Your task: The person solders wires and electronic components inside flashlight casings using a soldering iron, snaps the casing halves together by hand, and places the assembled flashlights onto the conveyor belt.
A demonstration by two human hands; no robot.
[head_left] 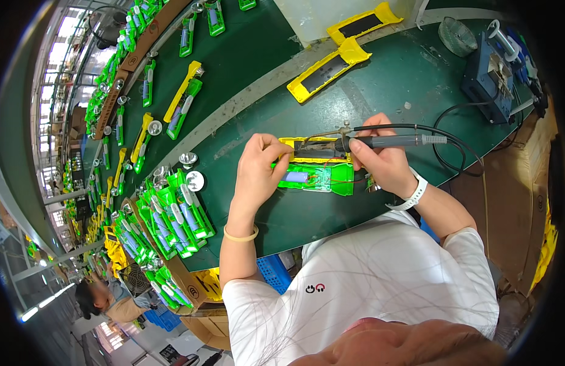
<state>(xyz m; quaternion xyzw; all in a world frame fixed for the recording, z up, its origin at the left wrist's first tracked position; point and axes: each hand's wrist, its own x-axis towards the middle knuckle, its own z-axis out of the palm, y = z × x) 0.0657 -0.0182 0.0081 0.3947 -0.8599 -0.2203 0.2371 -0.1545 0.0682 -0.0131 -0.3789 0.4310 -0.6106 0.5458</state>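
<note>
A yellow plastic casing (285, 141) with a dark panel lies on the green table in front of me. My left hand (258, 168) pinches the casing's left end between thumb and bent fingers. In my right hand (383, 160) is a soldering iron (395, 141), its thin metal guide tube and tip over the casing. Directly below, nearer me, lies an open green casing (338, 186) with a blue cylindrical battery (295, 177) and thin red wires. My left fingers partly cover the near ends of both casings.
Two more yellow casings (319, 78) lie farther off. A blue solder feeder (486, 76) and a wire spool (457, 36) stand at the far right, cables trailing to the iron. Green lamp units (175, 219) fill a carton at left; others lie along the belt (227, 76). Another person (114, 302) is lower left.
</note>
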